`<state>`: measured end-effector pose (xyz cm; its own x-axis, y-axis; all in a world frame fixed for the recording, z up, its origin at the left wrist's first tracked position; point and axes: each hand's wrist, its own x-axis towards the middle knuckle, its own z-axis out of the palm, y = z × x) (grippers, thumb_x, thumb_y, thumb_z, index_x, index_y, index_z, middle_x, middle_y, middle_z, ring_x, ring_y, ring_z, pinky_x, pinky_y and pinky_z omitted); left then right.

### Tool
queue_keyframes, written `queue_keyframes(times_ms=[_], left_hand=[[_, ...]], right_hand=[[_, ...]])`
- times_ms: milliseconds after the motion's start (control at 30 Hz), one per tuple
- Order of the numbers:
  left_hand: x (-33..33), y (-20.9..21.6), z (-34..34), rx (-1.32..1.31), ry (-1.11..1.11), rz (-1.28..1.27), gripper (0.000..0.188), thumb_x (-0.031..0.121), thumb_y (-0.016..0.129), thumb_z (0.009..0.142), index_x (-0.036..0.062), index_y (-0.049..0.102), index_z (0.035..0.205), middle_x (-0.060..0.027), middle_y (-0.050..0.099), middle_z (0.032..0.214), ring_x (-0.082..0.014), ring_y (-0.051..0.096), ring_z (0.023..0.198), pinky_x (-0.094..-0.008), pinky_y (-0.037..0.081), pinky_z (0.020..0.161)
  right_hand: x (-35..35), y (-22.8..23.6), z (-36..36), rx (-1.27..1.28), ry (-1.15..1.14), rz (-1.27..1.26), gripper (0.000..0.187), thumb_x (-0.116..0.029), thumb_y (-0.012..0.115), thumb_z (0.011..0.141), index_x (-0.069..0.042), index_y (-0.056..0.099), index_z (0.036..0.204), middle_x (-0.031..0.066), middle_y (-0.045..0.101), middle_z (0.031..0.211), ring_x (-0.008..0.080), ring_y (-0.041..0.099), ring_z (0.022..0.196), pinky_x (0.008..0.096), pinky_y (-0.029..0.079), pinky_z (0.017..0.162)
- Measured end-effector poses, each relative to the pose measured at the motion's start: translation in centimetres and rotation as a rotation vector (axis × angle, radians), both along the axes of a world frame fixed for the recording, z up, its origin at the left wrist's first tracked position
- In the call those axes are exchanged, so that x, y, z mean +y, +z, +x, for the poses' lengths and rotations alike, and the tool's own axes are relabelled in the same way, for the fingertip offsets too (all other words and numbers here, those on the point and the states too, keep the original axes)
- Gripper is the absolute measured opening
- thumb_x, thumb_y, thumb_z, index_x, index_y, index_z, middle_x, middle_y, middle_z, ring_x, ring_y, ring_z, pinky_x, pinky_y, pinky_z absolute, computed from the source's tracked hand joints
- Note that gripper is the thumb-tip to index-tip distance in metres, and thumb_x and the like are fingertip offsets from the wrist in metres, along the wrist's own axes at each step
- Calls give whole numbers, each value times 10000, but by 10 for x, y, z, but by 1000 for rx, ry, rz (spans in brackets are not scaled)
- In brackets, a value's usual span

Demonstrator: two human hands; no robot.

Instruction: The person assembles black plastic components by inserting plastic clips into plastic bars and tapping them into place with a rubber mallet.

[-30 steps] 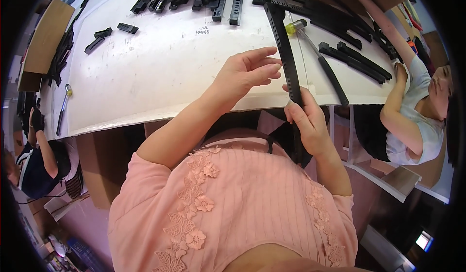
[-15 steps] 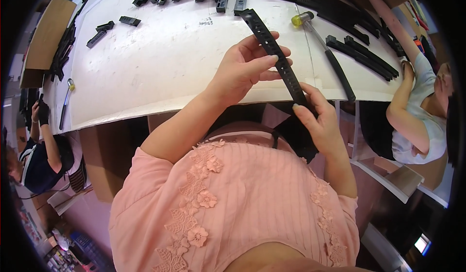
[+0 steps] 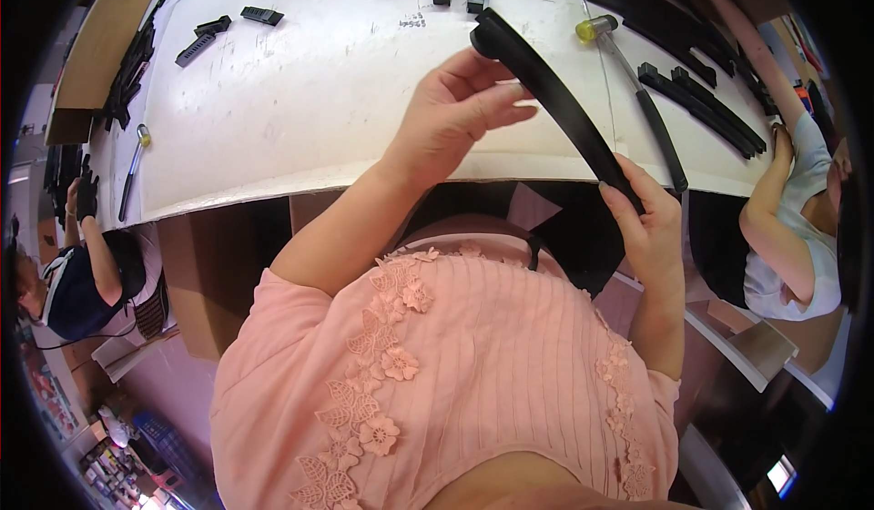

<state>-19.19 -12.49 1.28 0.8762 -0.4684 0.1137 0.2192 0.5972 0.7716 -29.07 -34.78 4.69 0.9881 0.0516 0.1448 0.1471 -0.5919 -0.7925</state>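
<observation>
A long, slightly curved black plastic strip (image 3: 560, 100) is held slanting over the table's near edge, its smooth side toward me. My right hand (image 3: 651, 228) pinches its lower end between thumb and fingers. Beside the upper end is my left hand (image 3: 455, 119), its fingers loosely stretched and apart. Some of its fingertips reach the strip's edge or pass behind it, and whether they press on it is hidden.
On the white table (image 3: 300, 110) lie small black parts (image 3: 261, 16), black bars (image 3: 706, 110) and a yellow-headed mallet (image 3: 637, 82). Another mallet (image 3: 135, 169) lies at left by a cardboard box (image 3: 100, 55). People sit at left (image 3: 91, 273) and right (image 3: 792, 228).
The strip has turned over, from its slotted side to its smooth side. My right hand has moved right with its end, and my left fingers have loosened from the strip's middle.
</observation>
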Motion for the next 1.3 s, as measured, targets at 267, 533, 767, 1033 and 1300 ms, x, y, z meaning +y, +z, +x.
queue_keyframes(times_ms=[267,533,767,1033,1300], left_hand=[[28,7,12,-40,-16,-50,393,158,436,943,-3,377,1298,-130,567,1101,-216,609,963,-335,521,835],[41,16,7,107,142,209,239,58,570,853,-13,537,1078,-109,633,950,-187,657,835,-277,547,770],[15,3,-12,248,91,-20,197,24,601,823,3,512,997,-117,612,957,-226,634,912,-316,524,835],[-10,-3,-35,262,7,7,256,-8,638,792,15,474,986,-93,600,955,-192,626,907,-289,517,824],[5,-3,-17,242,-37,125,386,-8,596,801,4,441,1155,-132,504,1171,-228,574,1022,-326,498,860]], right_hand=[[-15,9,7,316,14,162,310,-130,555,869,15,570,1143,52,619,765,75,537,665,210,429,594],[-9,27,27,-539,-53,-678,218,-58,577,847,-9,619,1056,114,612,894,192,574,749,245,440,657],[36,-3,21,249,-28,508,380,-214,521,909,7,478,1215,90,607,1015,158,566,895,250,427,799],[57,-22,60,251,21,1196,333,-234,549,899,17,490,1110,107,597,986,161,598,897,268,481,770],[30,-15,62,305,65,904,258,-172,598,864,-4,543,1053,16,602,813,56,573,711,193,474,645]])
